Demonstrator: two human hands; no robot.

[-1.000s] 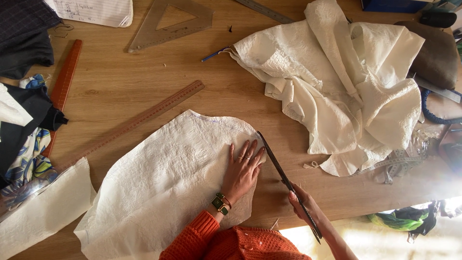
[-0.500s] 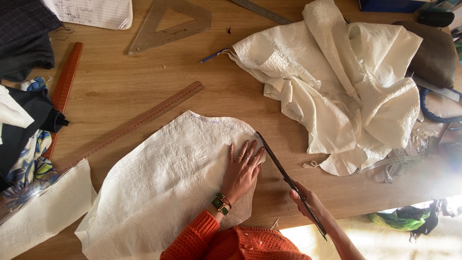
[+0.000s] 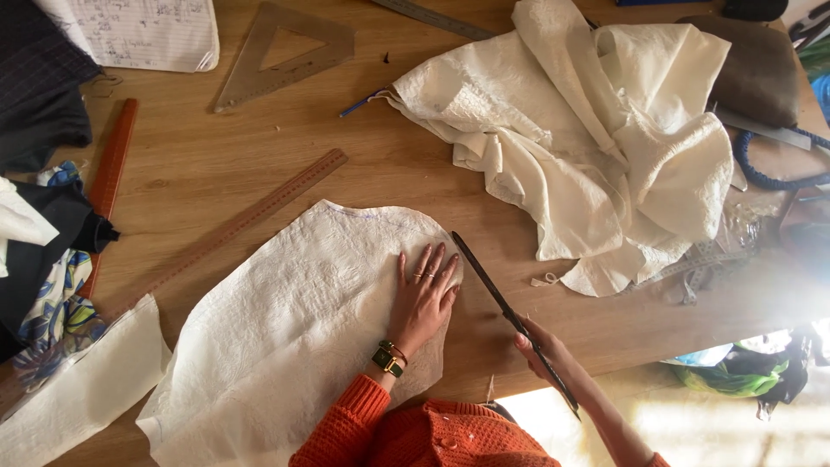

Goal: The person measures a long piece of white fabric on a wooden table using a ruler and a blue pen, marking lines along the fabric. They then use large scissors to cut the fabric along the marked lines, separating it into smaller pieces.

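One wooden table (image 3: 259,156), sunlit edge, scattered fabric (image 3: 605,130)

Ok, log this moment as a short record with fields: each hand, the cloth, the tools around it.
left hand: left hand flat on the cut cream fabric piece, fingers spread
right hand: right hand holds the long scissors, blades by the piece's right edge
surface: wooden table
other cloth: crumpled cream fabric at upper right
tools: long wooden ruler, set square
also: lined notebook at top left
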